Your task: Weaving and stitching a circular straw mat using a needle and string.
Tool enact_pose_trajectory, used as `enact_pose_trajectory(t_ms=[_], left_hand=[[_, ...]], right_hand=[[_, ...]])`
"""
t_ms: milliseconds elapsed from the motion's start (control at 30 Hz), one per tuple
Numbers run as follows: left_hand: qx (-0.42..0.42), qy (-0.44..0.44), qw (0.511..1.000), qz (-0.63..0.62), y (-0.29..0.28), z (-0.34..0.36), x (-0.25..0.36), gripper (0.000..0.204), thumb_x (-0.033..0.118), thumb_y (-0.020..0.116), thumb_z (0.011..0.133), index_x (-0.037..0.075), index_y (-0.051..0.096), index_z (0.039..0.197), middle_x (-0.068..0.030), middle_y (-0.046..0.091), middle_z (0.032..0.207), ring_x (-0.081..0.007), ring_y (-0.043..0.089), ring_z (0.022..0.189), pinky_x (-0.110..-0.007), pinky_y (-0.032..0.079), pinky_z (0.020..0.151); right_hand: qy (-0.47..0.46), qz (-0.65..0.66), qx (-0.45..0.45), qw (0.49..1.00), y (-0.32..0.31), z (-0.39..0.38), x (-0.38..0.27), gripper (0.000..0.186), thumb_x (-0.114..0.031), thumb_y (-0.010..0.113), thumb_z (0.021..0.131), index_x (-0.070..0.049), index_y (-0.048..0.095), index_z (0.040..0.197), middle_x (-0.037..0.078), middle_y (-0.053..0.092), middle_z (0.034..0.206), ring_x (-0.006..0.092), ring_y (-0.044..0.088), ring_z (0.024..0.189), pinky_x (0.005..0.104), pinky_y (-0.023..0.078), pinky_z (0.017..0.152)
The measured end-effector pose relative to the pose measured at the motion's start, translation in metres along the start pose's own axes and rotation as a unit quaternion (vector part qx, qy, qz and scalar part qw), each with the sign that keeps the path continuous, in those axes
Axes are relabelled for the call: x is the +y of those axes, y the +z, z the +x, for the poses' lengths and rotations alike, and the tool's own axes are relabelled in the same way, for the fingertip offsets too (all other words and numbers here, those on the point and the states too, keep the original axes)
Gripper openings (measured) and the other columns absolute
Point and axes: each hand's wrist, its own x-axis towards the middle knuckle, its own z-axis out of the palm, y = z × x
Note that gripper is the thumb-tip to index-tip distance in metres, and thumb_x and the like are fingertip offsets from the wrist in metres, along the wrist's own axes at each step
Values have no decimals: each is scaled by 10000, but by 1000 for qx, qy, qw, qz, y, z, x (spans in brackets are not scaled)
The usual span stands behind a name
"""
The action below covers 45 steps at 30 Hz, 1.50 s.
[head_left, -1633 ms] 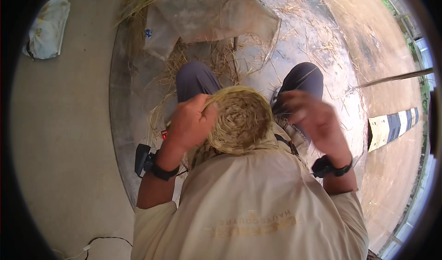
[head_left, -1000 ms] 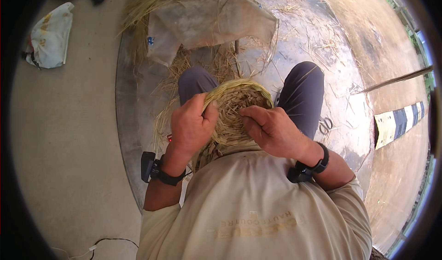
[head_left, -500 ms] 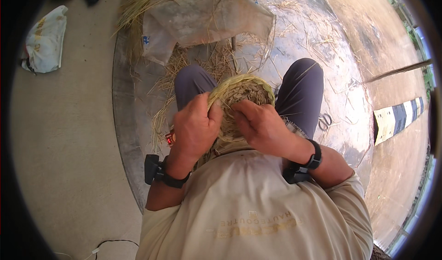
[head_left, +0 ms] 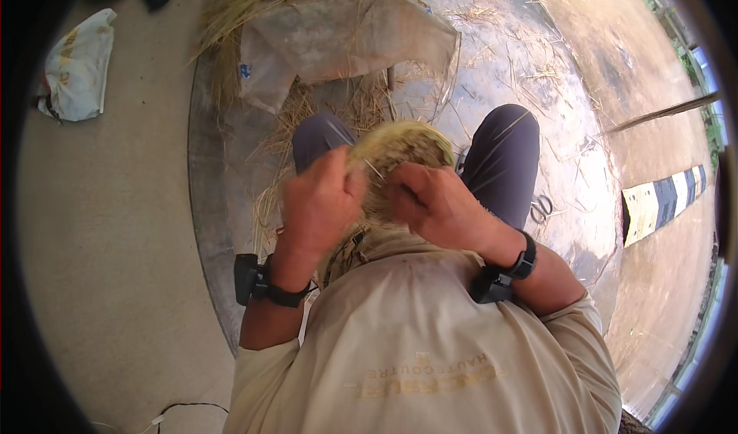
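Observation:
A small round basket (head_left: 411, 136) woven of straw-coloured strands sits between my knees, its opening toward me. At its left rim is my left hand (head_left: 323, 197), closed on the edge and smeared by motion. My right hand (head_left: 440, 206) reaches over the near right side, its bent fingers pinched together at the basket's inside. What those fingers hold, perhaps a strand, is hidden behind them. The near part of the basket is partly covered by both hands.
A bundle of dry stalks (head_left: 254, 7) lies ahead beside a dusty clear plastic sheet (head_left: 338, 38). Scissors (head_left: 541, 209) rest right of my right knee. Loose straw (head_left: 296, 119) litters the ground mat. A white sack (head_left: 79, 69) is far left; a black-and-white striped block (head_left: 665, 199) lies right.
My left hand has shifted slightly up and left, now blurred. The basket has tilted a little and blurs too. My right hand stays nearly in place with its fingers pinched.

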Motion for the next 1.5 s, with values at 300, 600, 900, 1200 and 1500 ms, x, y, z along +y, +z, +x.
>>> enact_pose_trajectory(t_ms=[300,600,900,1200,1500], left_hand=[[-63,126,990,15,-6,7,4,240,147,747,898,21,663,1083,-127,719,844,-305,733,707,-414,578,573],[-85,213,973,0,1,17,20,142,83,722,870,44,638,978,-59,597,724,-225,662,589,-371,542,510],[-119,165,979,-32,-4,18,14,281,110,771,829,20,676,1078,-116,709,818,-283,730,707,-400,574,582],[-134,104,984,51,-63,17,-26,293,62,761,820,32,710,1107,-145,758,903,-323,746,737,-420,587,615],[-161,100,978,-92,-38,35,-1,233,88,753,886,-4,714,1097,-181,762,941,-367,756,793,-430,604,673]], right_hand=[[-93,-152,103,979,-40,9,-17,136,-185,679,958,-92,748,1029,147,710,881,388,704,830,474,566,714],[0,-36,81,996,-47,49,1,202,-212,691,989,-22,703,923,141,641,720,235,639,650,407,520,647],[56,418,92,902,-49,31,-20,288,-208,585,1113,9,679,1279,45,699,823,173,692,726,319,589,708],[-90,500,293,810,-199,-38,21,349,-103,485,1123,80,524,1417,-5,530,818,57,345,575,201,262,437],[-118,72,272,952,-127,-8,21,278,-108,521,1091,31,659,1287,68,664,1025,96,528,797,242,419,678]])
